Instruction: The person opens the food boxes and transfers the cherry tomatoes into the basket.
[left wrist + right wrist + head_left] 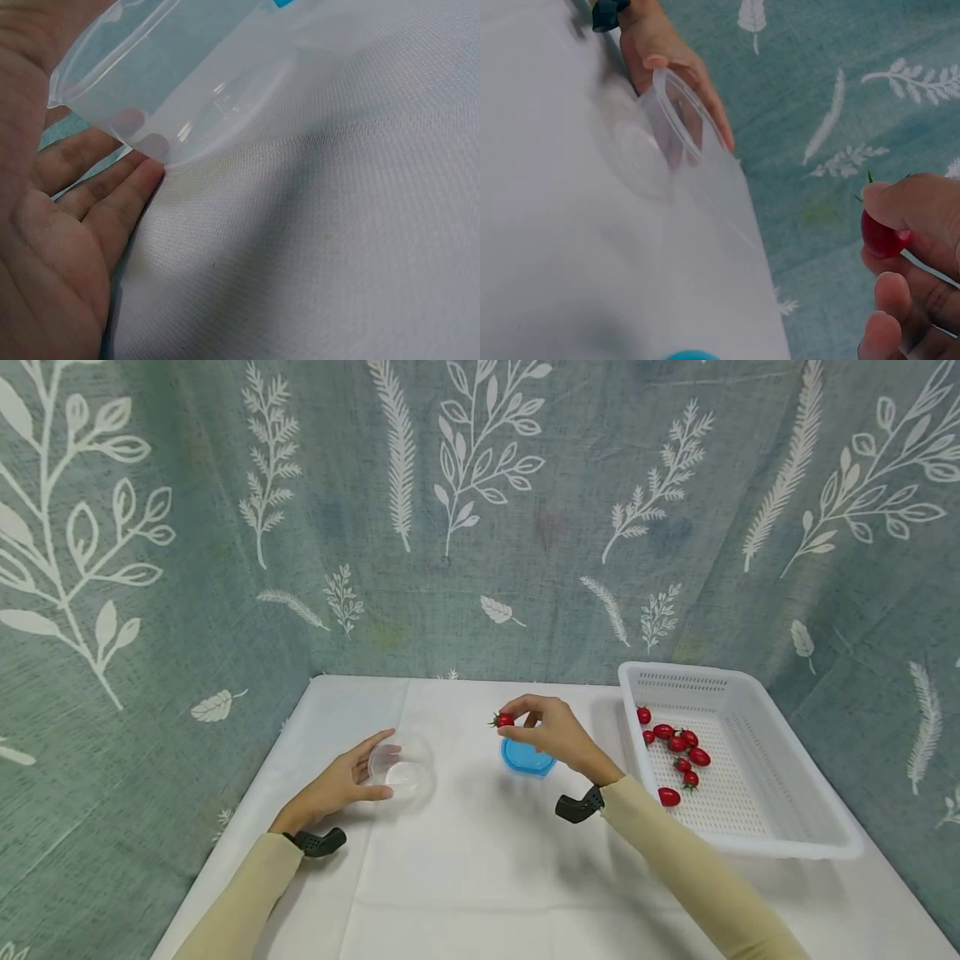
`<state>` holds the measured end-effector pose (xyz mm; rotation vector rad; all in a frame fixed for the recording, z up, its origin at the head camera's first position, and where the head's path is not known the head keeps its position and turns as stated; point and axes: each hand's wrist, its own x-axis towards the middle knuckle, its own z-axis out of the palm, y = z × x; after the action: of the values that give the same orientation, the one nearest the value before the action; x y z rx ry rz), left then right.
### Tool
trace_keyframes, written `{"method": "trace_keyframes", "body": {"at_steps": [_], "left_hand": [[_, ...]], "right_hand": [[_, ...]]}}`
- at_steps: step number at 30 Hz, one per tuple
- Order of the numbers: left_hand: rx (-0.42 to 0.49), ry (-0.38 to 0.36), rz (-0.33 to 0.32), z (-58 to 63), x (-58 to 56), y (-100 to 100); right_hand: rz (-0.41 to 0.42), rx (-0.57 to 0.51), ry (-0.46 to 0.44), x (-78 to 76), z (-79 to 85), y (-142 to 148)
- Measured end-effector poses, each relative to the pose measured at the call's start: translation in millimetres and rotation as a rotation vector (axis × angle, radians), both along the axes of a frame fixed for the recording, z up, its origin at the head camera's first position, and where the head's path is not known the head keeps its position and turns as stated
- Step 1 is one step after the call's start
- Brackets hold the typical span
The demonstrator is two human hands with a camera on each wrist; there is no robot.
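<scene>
A red cherry tomato (505, 720) with a green stem is pinched between thumb and fingers of my right hand (551, 731), above the table. Under that hand lies a round blue lid (527, 758), partly hidden by the fingers in the head view. At the left, my left hand (348, 779) holds a clear plastic tub (408, 768) from its side. In the right wrist view the left thumb is at the rim of the tub (666, 124), with the fingers behind its wall. Fingertips touch the lower wall of the tub (187, 82) in the left wrist view.
A white perforated basket (787, 760) stands at the right of the table, several cherry tomatoes (677, 744) lying along its left part. White cloth covers the table (465, 860). A green leaf-patterned curtain (450, 593) hangs behind and at both sides.
</scene>
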<state>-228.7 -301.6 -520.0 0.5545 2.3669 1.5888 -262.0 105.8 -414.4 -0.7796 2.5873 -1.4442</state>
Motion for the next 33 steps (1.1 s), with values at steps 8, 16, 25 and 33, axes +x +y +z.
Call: {"method": "trace_keyframes", "body": {"at_steps": [8, 16, 25, 33], "left_hand": [[0.0, -0.006, -0.01, -0.1, -1.8, 0.1], [-0.006, -0.003, -0.008, 1.2, -1.9, 0.6], [-0.017, 0.013, -0.009, 0.2, -2.8, 0.0], [-0.011, 0.01, -0.011, 0.4, -2.8, -0.1]], "right_hand": [[-0.054, 0.031, 0.025, 1.7, 7.3, 26.9], [-0.118, 0.049, 0.03, 1.2, 12.3, 54.9], [-0.187, 0.083, 0.002, 7.1, 14.6, 84.3], [-0.26, 0.114, -0.025, 10.4, 17.0, 112.3]]}}
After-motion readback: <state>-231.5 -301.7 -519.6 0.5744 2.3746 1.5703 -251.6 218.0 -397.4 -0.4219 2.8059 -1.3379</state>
